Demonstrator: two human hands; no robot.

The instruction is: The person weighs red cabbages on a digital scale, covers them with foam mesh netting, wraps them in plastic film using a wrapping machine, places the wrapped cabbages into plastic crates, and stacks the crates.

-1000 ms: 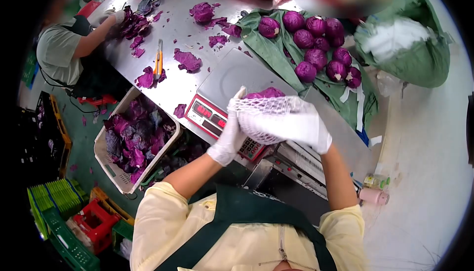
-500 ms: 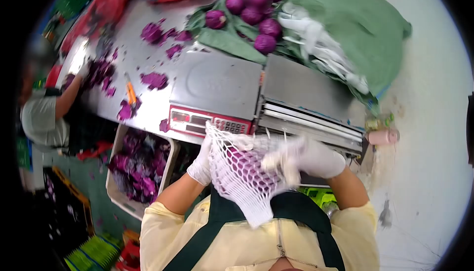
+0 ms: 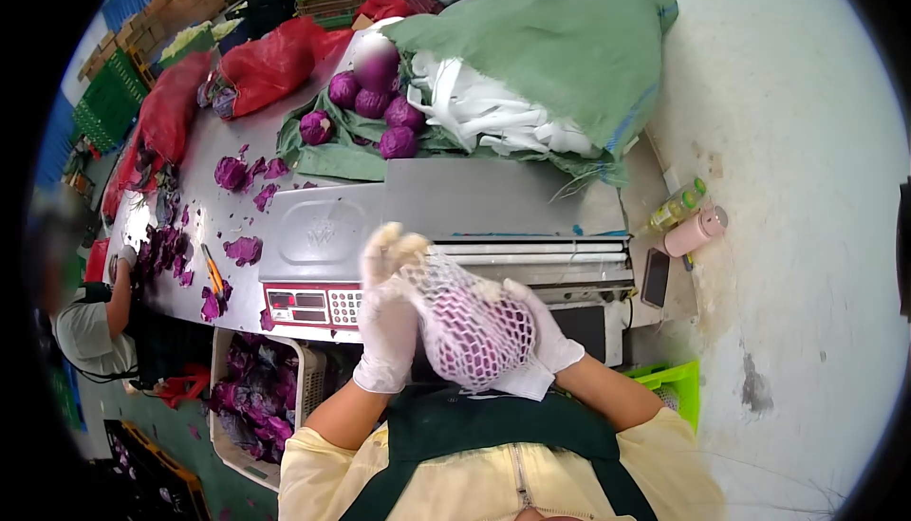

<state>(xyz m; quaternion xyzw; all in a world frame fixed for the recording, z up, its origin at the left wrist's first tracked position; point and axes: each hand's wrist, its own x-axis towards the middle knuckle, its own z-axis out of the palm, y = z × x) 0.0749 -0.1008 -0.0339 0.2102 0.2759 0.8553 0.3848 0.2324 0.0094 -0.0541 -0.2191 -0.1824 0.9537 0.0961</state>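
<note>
In front of my chest a red cabbage [image 3: 467,339] sits inside a white foam net sleeve [image 3: 517,326]. My left hand [image 3: 387,326], in a white glove, is raised at the net's upper left end, its fingers closed on the gathered net. My right hand [image 3: 543,326], also gloved, wraps the right side of the netted cabbage; some of its fingers are hidden behind it. The sleeve's flat tail [image 3: 522,383] sticks out below. Just beyond my left hand is a weighing scale [image 3: 318,236], and a flat metal wrapping machine [image 3: 493,198] lies beyond the cabbage.
Several bare red cabbages [image 3: 399,113] lie on green cloth beside a large green sack [image 3: 560,37] of white nets. An orange-handled knife [image 3: 214,269] and leaf scraps lie left. A crate of leaves [image 3: 308,379] stands below. A pink bottle [image 3: 697,232] and phone [image 3: 655,277] sit right. A co-worker [image 3: 100,322] is at left.
My right hand, blurred before, is now still against the cabbage's right side. My left hand has risen to the net's end. The cabbage sits more upright, and the view has tilted up.
</note>
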